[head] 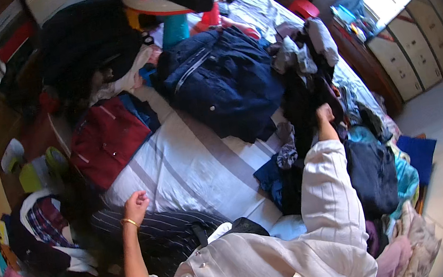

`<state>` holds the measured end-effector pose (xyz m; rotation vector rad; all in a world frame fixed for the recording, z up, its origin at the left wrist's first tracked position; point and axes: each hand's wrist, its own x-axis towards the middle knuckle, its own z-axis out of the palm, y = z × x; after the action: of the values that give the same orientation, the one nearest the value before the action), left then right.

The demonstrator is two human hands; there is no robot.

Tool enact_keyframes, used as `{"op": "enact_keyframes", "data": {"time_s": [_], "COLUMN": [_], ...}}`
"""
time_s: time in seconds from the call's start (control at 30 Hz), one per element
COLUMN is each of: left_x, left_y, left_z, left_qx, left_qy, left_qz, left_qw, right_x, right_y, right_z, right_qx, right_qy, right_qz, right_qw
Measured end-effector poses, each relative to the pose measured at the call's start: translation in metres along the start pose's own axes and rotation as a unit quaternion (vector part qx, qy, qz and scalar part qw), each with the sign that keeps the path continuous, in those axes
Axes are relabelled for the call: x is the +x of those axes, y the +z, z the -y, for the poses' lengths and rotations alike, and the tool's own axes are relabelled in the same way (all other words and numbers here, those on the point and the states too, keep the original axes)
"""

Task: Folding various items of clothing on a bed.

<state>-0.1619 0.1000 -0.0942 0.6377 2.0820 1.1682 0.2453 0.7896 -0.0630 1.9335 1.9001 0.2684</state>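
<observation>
My left hand (pixel 136 206), with a gold bangle at the wrist, hovers near the bed's front left edge. Its fingers are loosely curled and hold nothing. My right hand (pixel 325 113) is stretched out to a heap of dark clothes (pixel 301 108) on the right side of the bed. Its fingers are bent against the dark cloth; whether they grip it is hidden. Between my hands lies a white bedsheet (pixel 182 166) with grey stripes. Beyond it spreads a navy jacket (pixel 221 82) with a pale zip. A folded maroon garment (pixel 108 134) lies at the left.
More clothes, among them a folded dark garment (pixel 373 175) and a turquoise cloth (pixel 406 181), pile up at my right. A bundle with plaid cloth (pixel 46 223) sits at the left. A white and red object (pixel 156 3) stands at the back. Cabinets (pixel 415 47) line the right wall.
</observation>
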Motion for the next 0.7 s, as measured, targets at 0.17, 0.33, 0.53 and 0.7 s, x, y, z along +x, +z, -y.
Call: {"op": "enact_keyframes", "data": {"time_s": [0.17,0.33,0.53,0.7], "left_x": [-0.011,-0.006,0.005,-0.021], "left_y": [-0.003,0.002,0.004,0.037], "left_z": [-0.006,0.0,0.009,-0.09], "left_qx": [0.025,0.001,-0.019,-0.138], "left_qy": [-0.002,0.001,-0.002,0.023], "left_qz": [-0.019,-0.005,0.027,0.132], "left_qw": [1.0,1.0,0.999,0.981], "right_x": [-0.087,-0.148,-0.265,-0.423], "right_y": [-0.028,-0.038,-0.096,-0.202], "right_z": [0.018,0.01,0.036,0.102], "right_qx": [0.28,0.332,0.679,0.666], "right_qy": [-0.006,-0.171,-0.298,-0.584], "right_qz": [-0.169,-0.236,0.131,0.247], "right_qw": [0.945,0.897,0.658,0.392]}}
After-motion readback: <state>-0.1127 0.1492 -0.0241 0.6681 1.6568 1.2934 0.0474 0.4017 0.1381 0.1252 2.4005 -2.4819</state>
